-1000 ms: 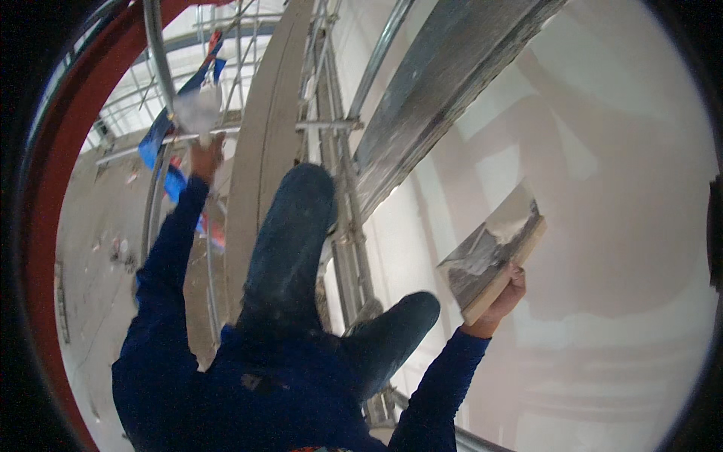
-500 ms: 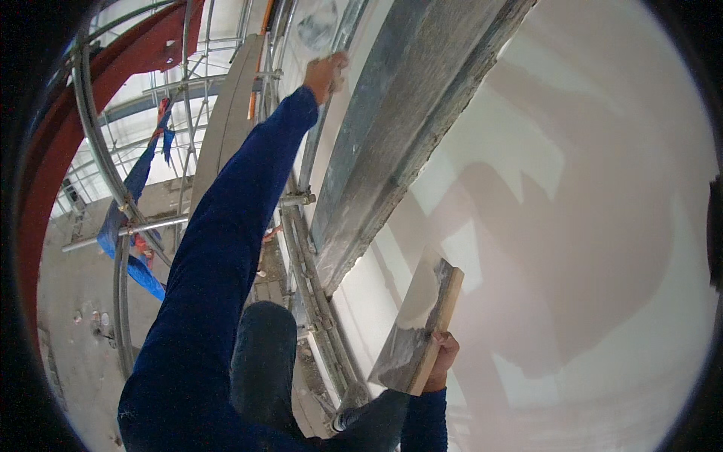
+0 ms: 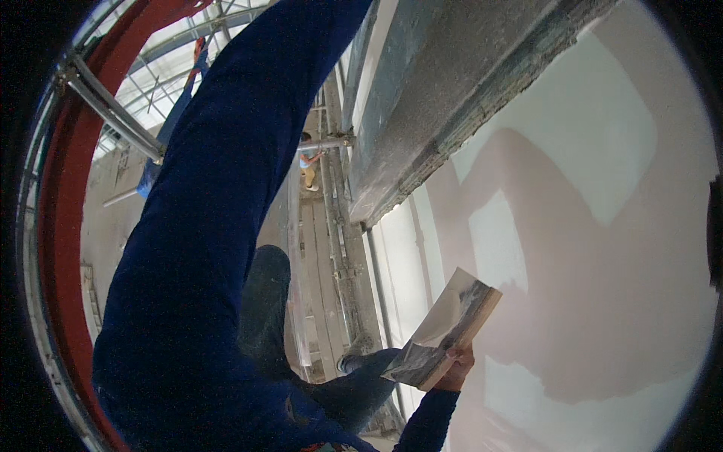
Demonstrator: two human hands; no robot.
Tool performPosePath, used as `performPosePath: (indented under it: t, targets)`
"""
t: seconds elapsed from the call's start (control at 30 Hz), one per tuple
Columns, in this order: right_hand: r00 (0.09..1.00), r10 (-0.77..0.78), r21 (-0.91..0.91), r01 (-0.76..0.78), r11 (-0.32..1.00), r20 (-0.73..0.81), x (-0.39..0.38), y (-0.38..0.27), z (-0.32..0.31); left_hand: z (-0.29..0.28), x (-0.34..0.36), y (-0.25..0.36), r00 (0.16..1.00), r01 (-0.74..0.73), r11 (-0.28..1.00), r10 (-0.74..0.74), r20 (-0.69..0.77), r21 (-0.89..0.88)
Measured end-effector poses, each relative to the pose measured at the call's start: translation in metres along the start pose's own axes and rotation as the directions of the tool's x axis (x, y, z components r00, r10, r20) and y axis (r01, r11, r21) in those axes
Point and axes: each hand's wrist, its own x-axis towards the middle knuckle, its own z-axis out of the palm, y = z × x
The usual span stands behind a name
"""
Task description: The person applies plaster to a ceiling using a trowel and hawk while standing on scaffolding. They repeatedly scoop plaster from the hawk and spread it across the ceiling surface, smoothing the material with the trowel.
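Observation:
My right hand (image 3: 456, 368), low in the picture and right of centre, is closed on the wooden back of a broad putty knife (image 3: 444, 324). Its rectangular blade is smeared grey and white and slants up to the right, in front of the wall. My left arm (image 3: 226, 151), in a dark blue sleeve, stretches up past the top edge. The left hand is out of the picture, so its hold cannot be seen. To the right spreads a pale wall (image 3: 557, 271) with uneven pinkish and whitish patches.
A rough grey concrete beam (image 3: 444, 98) runs diagonally beside the wall. Scaffold tubes (image 3: 113, 113) and a red steel beam (image 3: 64, 226) stand at the left. Far below, another person (image 3: 309, 162) is on the ground. My bent knee (image 3: 265, 279) is under my arm.
My left arm has reached farther up, taking the hand out of view. The view has shifted, and the putty knife in my right hand appears a little farther right. A person below has come into sight.

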Motion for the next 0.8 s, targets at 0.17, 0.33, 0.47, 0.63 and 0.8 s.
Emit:
performPosePath:
  t: [0.17,0.33,0.47,0.63,0.8]
  targets:
    - [0.996,0.067,0.026,-0.066,0.998,-0.058,-0.011,-0.043,0.030,0.010,0.017,0.030,0.883,0.468,0.807,-0.449,0.139,-0.360]
    - [0.992,0.044,-0.001,-0.045,0.999,-0.119,-0.021,-0.098,0.079,-0.012,0.015,0.071,0.618,0.775,0.596,-0.647,0.447,-0.210]
    - [0.975,0.159,0.211,-0.190,0.959,0.157,-0.002,-0.130,0.109,-0.024,0.027,0.080,0.587,0.604,0.774,-0.592,0.552,0.189]
    - [0.977,0.143,0.142,-0.166,0.976,0.158,-0.002,-0.141,0.155,-0.036,0.046,0.092,0.247,0.939,0.341,-0.757,0.605,0.043]
    - [0.998,0.034,0.329,-0.015,0.944,-0.055,-0.094,-0.124,0.294,-0.092,0.074,0.094,-0.268,0.807,-0.550,-0.662,0.700,-0.212]
